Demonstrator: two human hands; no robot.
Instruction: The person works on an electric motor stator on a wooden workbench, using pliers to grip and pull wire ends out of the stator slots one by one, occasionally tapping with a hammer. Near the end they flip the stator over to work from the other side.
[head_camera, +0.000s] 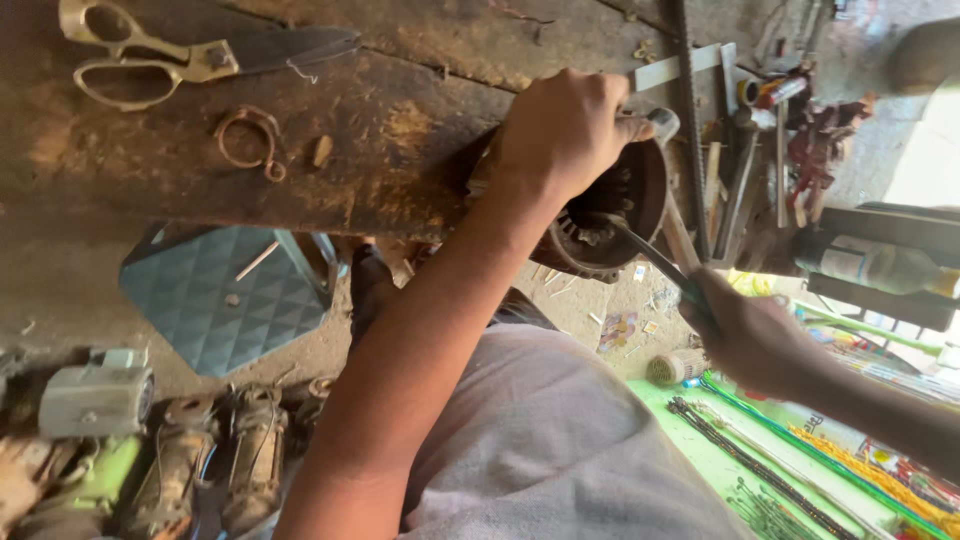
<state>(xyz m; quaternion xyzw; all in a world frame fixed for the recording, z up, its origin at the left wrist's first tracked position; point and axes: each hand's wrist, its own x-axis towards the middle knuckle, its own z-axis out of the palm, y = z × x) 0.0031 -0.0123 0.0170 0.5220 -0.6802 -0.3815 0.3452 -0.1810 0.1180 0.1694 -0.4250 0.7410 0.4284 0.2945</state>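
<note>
- Head view, looking down over a worn, dark wooden workbench (200, 160) that fills the upper left of the frame.
- The left hand (565, 125) sits just above centre, at about 1 o'clock, curled shut over the top of a round, rusty motor housing (620, 205) at the bench's edge. Its fingers wrap the rim.
- The motor housing lies on its side with its open end facing 4 o'clock; metal teeth and dark windings show inside.
- The right hand (750, 335) is at 4 o'clock from the housing, closed in a fist around the handle of a slim dark tool (650, 255). The tool's shaft slants up toward 10 o'clock, and its tip goes into the open mouth of the housing.
- Large brass-handled scissors (190, 58) lie on the bench at 11 o'clock, well apart from the hands.
- A rusty metal clamp ring (250, 140) lies on the bench below the scissors.
- A grey-blue plastic stool (225, 295) with a diamond pattern stands on the dirt floor at 8 o'clock.
- Several old motors (180, 460) lie in a cluster at 7 o'clock.
- A glass bottle (880, 265) lies at 3 o'clock, beside a pile of hand tools (760, 150) at 2 o'clock.
- The person's grey shirt (560, 450) fills the bottom centre.
</note>
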